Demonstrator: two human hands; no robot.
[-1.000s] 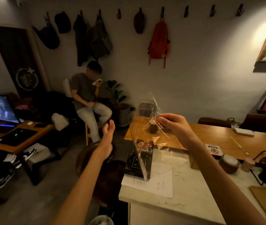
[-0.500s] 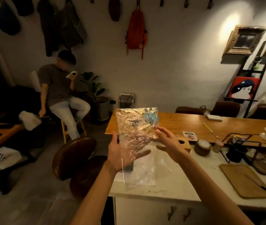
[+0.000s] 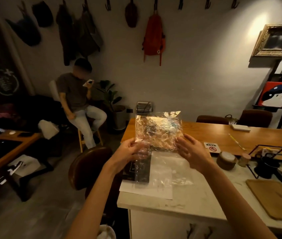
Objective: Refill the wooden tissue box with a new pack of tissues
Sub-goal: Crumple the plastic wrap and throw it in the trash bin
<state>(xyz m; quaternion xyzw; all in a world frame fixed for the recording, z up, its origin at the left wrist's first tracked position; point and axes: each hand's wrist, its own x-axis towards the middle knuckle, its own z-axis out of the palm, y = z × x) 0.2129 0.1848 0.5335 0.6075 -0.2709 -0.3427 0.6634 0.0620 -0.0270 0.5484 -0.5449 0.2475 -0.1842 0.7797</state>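
Observation:
I hold a crinkled, clear plastic wrapper (image 3: 159, 131) upright in front of me, above the white counter (image 3: 162, 209). My left hand (image 3: 130, 151) grips its lower left corner. My right hand (image 3: 191, 151) touches its lower right edge with the fingers spread. More clear plastic (image 3: 167, 171) trails down onto a white sheet of paper (image 3: 147, 191) on the counter. A dark flat object (image 3: 137, 171) lies under the plastic beside my left hand. I cannot make out a wooden tissue box or the tissues.
A wooden table (image 3: 214, 133) adjoins the counter, with a no-smoking sign (image 3: 211, 147). A round lidded jar (image 3: 226, 160), a black wire rack (image 3: 274, 161) and a wooden board (image 3: 274, 199) sit to the right. Brown chairs (image 3: 87, 168) stand at left; a person sits beyond them.
My left hand came in from the side and took the wrapper's lower left corner. The wrapper now stands flat and spread between both hands. The view has shifted right.

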